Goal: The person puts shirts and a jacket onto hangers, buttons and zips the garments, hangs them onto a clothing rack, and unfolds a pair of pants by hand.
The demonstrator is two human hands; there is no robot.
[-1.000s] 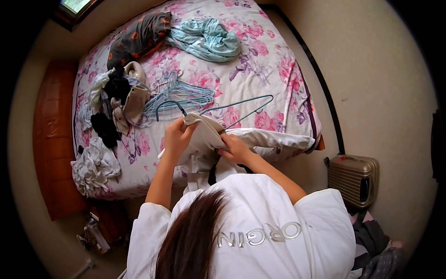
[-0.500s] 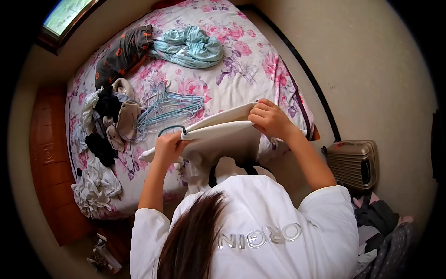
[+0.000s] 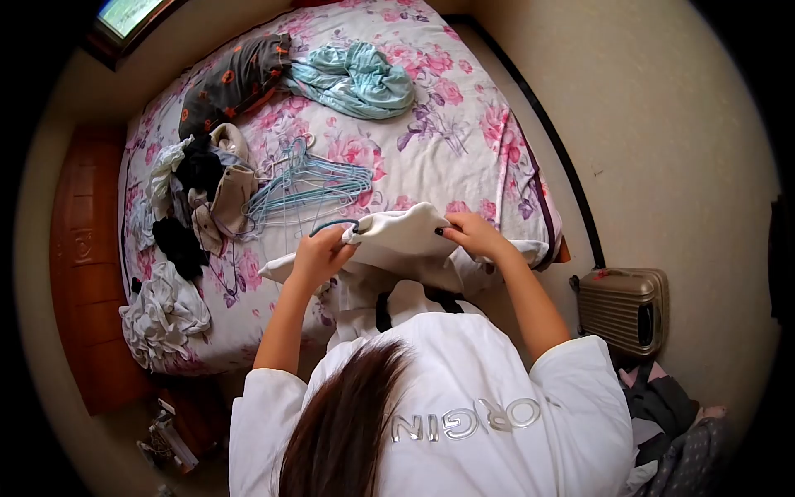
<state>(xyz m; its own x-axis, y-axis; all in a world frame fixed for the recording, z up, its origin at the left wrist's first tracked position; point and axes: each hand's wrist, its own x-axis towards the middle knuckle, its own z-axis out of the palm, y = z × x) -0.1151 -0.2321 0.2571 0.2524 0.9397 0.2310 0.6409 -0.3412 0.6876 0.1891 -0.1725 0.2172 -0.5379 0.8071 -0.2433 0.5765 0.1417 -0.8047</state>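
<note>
Hands pinch a white garment [image 3: 406, 240] over its teal hanger [image 3: 331, 224]: left hand [image 3: 321, 253] at the hook, right hand [image 3: 472, 234] should tug the shoulder square.

The person is standing with both arms reaching forward, elbows bent and forearms bare below loose white sleeves. The left hand [image 3: 321, 253] is curling into a closed grip, knuckles facing up, thumb tucked underneath (the palm itself is hidden). The left forearm is running almost straight up from the sleeve, wrist level. The right hand [image 3: 472, 234] is sitting a little higher and further out, its fingers [image 3: 451, 227] pinching together, dark-painted nails showing at the tips. The right forearm is angling inward from the elbow, so the two hands are facing each other, apart.
</note>
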